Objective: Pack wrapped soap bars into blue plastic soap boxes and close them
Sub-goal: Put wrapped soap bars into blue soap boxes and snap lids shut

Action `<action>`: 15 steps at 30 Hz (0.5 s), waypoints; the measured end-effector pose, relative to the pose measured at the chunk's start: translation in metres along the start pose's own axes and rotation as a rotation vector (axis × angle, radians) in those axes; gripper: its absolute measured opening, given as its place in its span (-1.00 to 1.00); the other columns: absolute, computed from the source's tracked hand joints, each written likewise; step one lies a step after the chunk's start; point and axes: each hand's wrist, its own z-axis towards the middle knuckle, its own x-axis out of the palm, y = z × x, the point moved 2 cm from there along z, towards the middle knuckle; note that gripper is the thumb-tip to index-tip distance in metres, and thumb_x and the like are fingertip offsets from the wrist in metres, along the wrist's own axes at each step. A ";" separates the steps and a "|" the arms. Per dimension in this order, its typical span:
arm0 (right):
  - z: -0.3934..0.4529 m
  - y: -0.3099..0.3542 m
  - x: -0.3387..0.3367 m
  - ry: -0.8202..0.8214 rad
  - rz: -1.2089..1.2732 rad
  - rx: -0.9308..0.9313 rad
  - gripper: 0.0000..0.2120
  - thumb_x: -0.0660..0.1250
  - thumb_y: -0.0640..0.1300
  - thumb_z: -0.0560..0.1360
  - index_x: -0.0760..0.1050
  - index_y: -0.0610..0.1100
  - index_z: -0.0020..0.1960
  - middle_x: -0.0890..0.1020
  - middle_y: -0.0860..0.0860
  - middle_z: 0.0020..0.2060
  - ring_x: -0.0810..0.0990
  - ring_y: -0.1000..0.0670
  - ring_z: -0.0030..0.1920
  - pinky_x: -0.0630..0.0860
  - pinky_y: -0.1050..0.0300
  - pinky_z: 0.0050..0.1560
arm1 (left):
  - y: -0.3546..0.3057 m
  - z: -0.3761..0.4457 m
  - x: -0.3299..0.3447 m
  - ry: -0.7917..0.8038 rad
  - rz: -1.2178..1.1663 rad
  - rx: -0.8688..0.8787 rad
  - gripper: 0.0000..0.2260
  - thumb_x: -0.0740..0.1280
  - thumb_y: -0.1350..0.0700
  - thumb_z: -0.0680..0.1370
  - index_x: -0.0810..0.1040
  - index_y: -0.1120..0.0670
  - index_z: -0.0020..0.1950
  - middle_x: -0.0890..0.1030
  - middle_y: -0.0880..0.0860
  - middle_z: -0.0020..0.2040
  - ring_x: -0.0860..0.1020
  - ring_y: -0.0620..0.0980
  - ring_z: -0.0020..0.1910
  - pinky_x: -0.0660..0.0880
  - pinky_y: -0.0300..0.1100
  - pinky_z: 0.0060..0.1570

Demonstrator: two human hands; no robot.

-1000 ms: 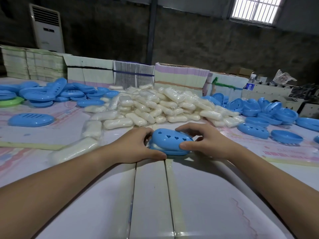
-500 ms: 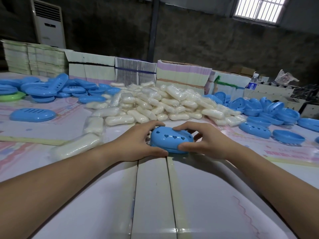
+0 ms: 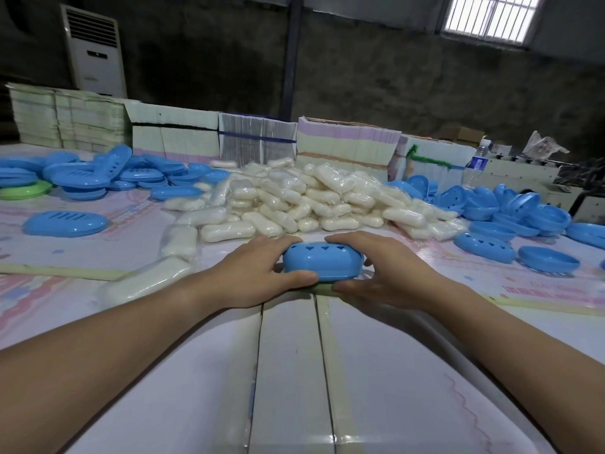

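The step in hand appears to be closing one soap box [image 3: 322, 261], which sits on the table [image 3: 393, 371] directly in front of the person, just short of the soap pile [image 3: 294, 201]. The left hand [image 3: 258, 273] grasps the box's left end, thumb along the near edge and fingers curled over the far side; the right hand [image 3: 376, 267] grasps the right end in the same way. The lid, pierced with small heart-shaped holes, sits on top of the base and no gap shows along the near seam, so the box looks closed or nearly so. To finish well, press both ends down evenly with the box flat on the table, then run the thumbs along the near seam to confirm the lid has seated all round; uneven pressure could leave one end raised. What is inside the box cannot be seen, though a wrapped bar is presumably enclosed. Beyond the hands, the pile holds many wrapped white bars, loose and unboxed. To the right lies a heap of open blue halves [image 3: 510, 211], some with heart holes, and they appear to hold nothing. To the left lies a second heap of blue parts [image 3: 98, 175] with slotted faces, with one slotted piece [image 3: 65, 222] lying apart. Most of the task therefore remains.
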 end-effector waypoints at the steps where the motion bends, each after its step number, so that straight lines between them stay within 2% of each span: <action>1: 0.000 -0.001 0.000 -0.015 -0.018 0.006 -0.34 0.39 0.30 0.35 0.26 0.27 0.40 0.50 0.26 0.26 0.37 0.28 0.11 0.33 0.32 0.03 | 0.000 0.000 0.000 0.003 -0.006 -0.003 -0.51 0.26 -0.40 0.41 0.52 -0.14 0.19 0.60 -0.06 0.05 0.54 -0.03 0.09 0.53 0.06 0.11; 4: 0.000 -0.002 0.000 -0.034 -0.054 0.015 -0.34 0.24 0.42 0.31 0.26 0.28 0.37 0.56 0.24 0.19 0.45 0.21 0.08 0.34 0.26 -0.04 | 0.001 0.000 -0.001 -0.019 -0.068 0.006 -0.56 0.29 -0.38 0.44 0.52 -0.15 0.18 0.61 -0.12 0.06 0.56 -0.14 0.06 0.55 -0.06 0.09; 6: 0.000 -0.001 0.001 -0.029 -0.057 0.004 -0.35 0.21 0.44 0.30 0.25 0.29 0.35 0.58 0.22 0.15 0.45 0.20 0.04 0.34 0.26 -0.08 | 0.000 -0.002 -0.002 -0.031 -0.120 0.025 -0.67 0.38 -0.26 0.50 0.47 -0.21 0.21 0.59 -0.21 0.08 0.53 -0.28 0.08 0.50 -0.35 0.00; 8: 0.000 -0.001 0.000 -0.025 -0.051 -0.003 -0.36 0.21 0.44 0.30 0.24 0.30 0.34 0.58 0.22 0.14 0.42 0.23 0.01 0.33 0.27 -0.10 | -0.001 -0.003 -0.003 -0.028 -0.141 0.047 -0.66 0.42 -0.15 0.52 0.44 -0.25 0.26 0.56 -0.25 0.09 0.50 -0.36 0.10 0.43 -0.51 -0.06; 11: 0.000 0.001 0.000 -0.022 -0.014 0.002 -0.39 0.21 0.42 0.31 0.23 0.33 0.32 0.57 0.24 0.14 0.43 0.23 0.02 0.41 0.23 -0.06 | 0.000 -0.004 -0.004 -0.035 -0.131 0.056 -0.66 0.43 -0.12 0.53 0.46 -0.22 0.27 0.57 -0.25 0.08 0.51 -0.34 0.09 0.40 -0.54 -0.06; 15: 0.000 0.004 0.003 0.019 0.087 0.018 -0.48 0.32 0.30 0.42 0.25 0.31 0.33 0.51 0.26 0.13 0.49 0.15 0.05 0.54 0.03 0.05 | 0.002 -0.003 -0.005 -0.038 -0.129 0.054 -0.69 0.41 -0.11 0.55 0.48 -0.16 0.27 0.59 -0.22 0.06 0.52 -0.32 0.05 0.40 -0.54 -0.10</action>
